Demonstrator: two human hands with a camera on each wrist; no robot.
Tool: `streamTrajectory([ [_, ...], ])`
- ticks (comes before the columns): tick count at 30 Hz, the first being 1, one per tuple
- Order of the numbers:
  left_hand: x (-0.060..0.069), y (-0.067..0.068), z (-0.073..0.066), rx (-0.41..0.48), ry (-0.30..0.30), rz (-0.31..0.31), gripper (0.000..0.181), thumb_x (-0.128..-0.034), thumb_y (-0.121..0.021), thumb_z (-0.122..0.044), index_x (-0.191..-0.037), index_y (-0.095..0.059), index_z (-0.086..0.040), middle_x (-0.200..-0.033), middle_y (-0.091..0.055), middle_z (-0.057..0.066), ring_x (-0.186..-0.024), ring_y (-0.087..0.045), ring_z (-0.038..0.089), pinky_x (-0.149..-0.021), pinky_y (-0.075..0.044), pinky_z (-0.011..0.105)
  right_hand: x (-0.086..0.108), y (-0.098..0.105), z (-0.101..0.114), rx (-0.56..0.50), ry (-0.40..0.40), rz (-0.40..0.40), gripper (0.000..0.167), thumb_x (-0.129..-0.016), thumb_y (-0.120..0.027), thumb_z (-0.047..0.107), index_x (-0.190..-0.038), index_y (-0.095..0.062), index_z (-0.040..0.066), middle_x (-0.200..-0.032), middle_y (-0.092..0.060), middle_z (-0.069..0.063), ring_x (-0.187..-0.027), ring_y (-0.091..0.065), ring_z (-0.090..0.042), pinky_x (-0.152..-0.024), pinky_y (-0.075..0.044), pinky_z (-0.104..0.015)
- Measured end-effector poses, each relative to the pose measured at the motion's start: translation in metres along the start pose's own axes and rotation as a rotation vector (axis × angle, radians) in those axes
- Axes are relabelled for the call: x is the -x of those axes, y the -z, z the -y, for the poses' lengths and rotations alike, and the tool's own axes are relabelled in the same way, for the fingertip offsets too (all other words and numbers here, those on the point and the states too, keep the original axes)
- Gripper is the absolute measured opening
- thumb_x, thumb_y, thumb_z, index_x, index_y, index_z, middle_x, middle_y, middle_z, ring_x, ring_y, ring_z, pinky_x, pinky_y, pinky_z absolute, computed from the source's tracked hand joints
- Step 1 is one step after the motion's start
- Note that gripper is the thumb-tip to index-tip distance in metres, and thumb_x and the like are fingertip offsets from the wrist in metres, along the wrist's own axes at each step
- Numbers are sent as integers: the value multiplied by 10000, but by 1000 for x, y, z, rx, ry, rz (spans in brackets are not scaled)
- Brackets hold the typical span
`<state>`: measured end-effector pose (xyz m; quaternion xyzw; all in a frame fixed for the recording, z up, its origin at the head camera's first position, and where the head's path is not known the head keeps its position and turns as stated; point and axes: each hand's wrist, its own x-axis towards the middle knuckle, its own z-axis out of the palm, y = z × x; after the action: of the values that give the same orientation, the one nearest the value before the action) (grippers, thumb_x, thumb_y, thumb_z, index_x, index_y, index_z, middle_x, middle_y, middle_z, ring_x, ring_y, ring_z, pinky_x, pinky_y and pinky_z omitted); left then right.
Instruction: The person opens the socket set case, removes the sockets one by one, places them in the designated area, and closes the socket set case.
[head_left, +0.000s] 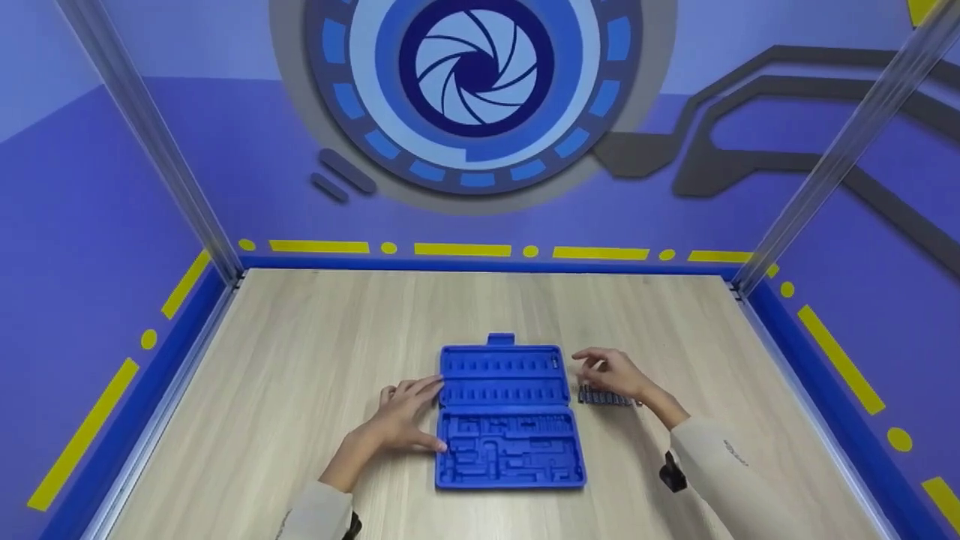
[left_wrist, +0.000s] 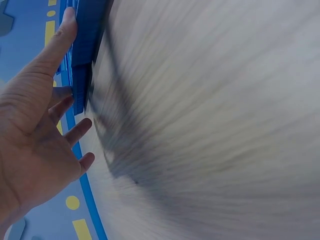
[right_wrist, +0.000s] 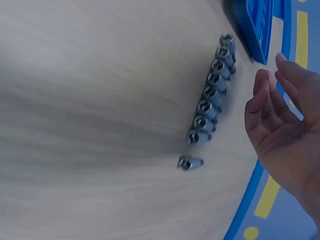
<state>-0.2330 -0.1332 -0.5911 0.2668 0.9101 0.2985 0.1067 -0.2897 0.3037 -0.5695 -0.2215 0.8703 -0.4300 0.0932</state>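
Observation:
An unfolded blue plastic tool case (head_left: 501,412) lies on the table with its molded slots facing up. One small metal socket (head_left: 555,363) sits in the top right slot of its far half. My left hand (head_left: 405,416) is spread along the case's left side, its thumb and fingertips touching the edge. Right of the case hovers my right hand (head_left: 611,373), fingers loosely bent, with nothing visible in them. Below it, a row of metal sockets (right_wrist: 211,93) stands on the table. A single socket (right_wrist: 190,163) lies apart from the row's end.
The wooden table (head_left: 330,322) extends around the case. Blue panels with yellow marks (head_left: 463,250) enclose its back and sides, and metal posts (head_left: 817,172) rise at the back corners. A latch tab (head_left: 501,339) sticks out from the case's far edge.

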Motion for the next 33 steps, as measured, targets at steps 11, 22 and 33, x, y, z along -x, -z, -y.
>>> streamTrajectory([
  [11,0,-2,0,-14,-23,-12,1099,-699,-913,-472,-1555,-394,-19,-1638,-365,154,-1405,-375,424,-1060,-239,724,-23,-13,5,93,1,20,336,-982,-646,56,-1261,-619,-130,-984,-701,-266,-723,-692,-340,-607,-508,-210],
  [22,-2,1,-1,-35,-16,-17,1124,-688,-904,-506,-1560,-384,-23,-1639,-367,153,-1405,-379,427,-1075,-249,708,-46,-27,11,273,1,-20,254,-951,-682,49,-1155,-696,-102,-957,-704,-196,-840,-651,-256,-731,-538,-368],
  [33,0,0,0,-33,-9,-18,1116,-676,-911,-502,-1553,-403,-34,-1634,-376,146,-1390,-388,436,-1068,-243,711,-55,-29,17,312,-119,0,262,-928,-701,26,-1134,-697,-136,-944,-694,-197,-848,-644,-260,-792,-555,-447],
])
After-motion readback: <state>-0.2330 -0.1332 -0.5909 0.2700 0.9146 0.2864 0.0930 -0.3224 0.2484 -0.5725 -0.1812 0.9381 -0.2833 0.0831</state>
